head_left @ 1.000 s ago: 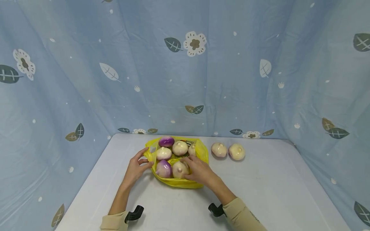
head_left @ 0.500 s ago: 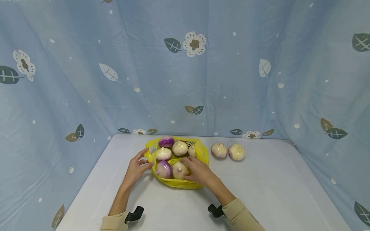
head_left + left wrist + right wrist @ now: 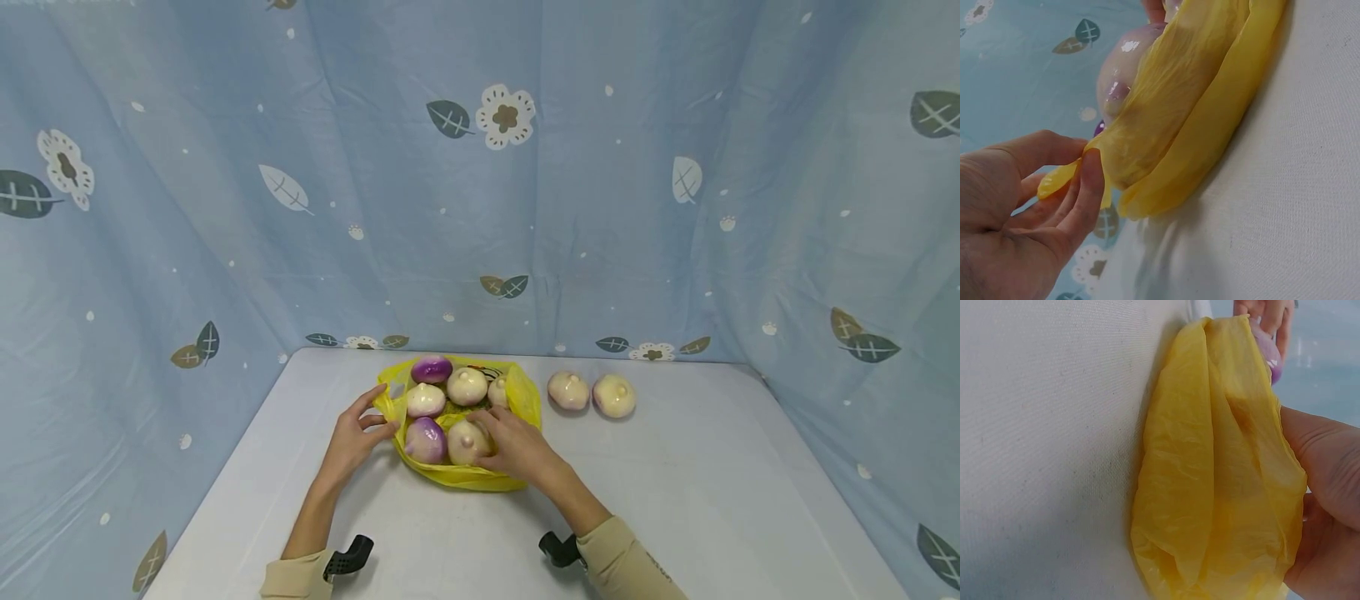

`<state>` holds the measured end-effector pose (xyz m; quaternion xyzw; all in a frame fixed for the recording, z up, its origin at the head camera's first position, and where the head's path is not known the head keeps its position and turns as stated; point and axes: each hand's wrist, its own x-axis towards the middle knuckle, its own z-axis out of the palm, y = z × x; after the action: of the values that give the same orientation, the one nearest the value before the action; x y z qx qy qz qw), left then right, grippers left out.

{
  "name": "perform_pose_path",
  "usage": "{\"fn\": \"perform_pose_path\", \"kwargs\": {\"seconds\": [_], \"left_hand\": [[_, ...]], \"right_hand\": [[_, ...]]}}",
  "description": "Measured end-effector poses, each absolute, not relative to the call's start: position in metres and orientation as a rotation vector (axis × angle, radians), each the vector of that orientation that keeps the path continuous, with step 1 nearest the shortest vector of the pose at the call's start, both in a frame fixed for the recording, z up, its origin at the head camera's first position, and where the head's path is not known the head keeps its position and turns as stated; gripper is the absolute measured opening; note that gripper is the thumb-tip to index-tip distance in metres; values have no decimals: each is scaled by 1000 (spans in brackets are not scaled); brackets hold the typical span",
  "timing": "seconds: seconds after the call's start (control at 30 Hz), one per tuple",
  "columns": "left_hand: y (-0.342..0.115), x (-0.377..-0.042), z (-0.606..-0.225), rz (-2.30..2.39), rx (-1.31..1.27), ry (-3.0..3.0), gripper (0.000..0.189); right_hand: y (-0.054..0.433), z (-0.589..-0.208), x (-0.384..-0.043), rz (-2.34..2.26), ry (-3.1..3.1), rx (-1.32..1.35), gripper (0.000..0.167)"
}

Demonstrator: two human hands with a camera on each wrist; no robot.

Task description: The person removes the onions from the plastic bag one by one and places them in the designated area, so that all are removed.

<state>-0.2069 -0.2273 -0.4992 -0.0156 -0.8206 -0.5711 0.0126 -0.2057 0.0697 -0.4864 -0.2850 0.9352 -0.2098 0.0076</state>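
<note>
A yellow plastic bag [image 3: 457, 477] lies with its mouth spread wide, and several glossy white-and-purple onions sit inside it. My left hand [image 3: 355, 435] pinches the bag's left edge between thumb and index finger; the left wrist view shows the thin yellow film [image 3: 1094, 147] between them. My right hand [image 3: 519, 446] reaches into the bag from the right, its fingers curled round a pale onion [image 3: 467, 442] at the front. Beside that one is a purple onion [image 3: 426, 440]. In the right wrist view the bag's wall [image 3: 1210, 456] hides the right fingertips and the held onion.
Two pale onions, a left one [image 3: 568, 391] and a right one [image 3: 614, 395], lie side by side on the white table [image 3: 690, 500], right of the bag. A blue patterned curtain [image 3: 600, 208] hangs behind the table's back edge.
</note>
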Motion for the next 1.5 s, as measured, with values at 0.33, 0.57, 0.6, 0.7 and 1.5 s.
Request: {"fn": "perform_pose_path", "kwargs": {"seconds": [0.33,0.57,0.6,0.7,1.5], "left_hand": [[-227,-207,-498,-1773,-36,-2571,73],[-227,-206,-498,-1772,-40,-2571,74],[-227,-206,-498,-1769,-43,-2572,73],[-226,-206,-497,-1771,-36,-2570,73],[-226,-205,-497,-1774,-42,-2560,73]], "right_hand": [[71,-486,-206,-665,2920,-880,62],[73,-485,-205,-705,2904,-862,62],[73,-485,-205,-711,2900,-854,62],[73,-484,-205,-731,2892,-853,62],[81,-482,-205,-815,2874,-894,62]]}}
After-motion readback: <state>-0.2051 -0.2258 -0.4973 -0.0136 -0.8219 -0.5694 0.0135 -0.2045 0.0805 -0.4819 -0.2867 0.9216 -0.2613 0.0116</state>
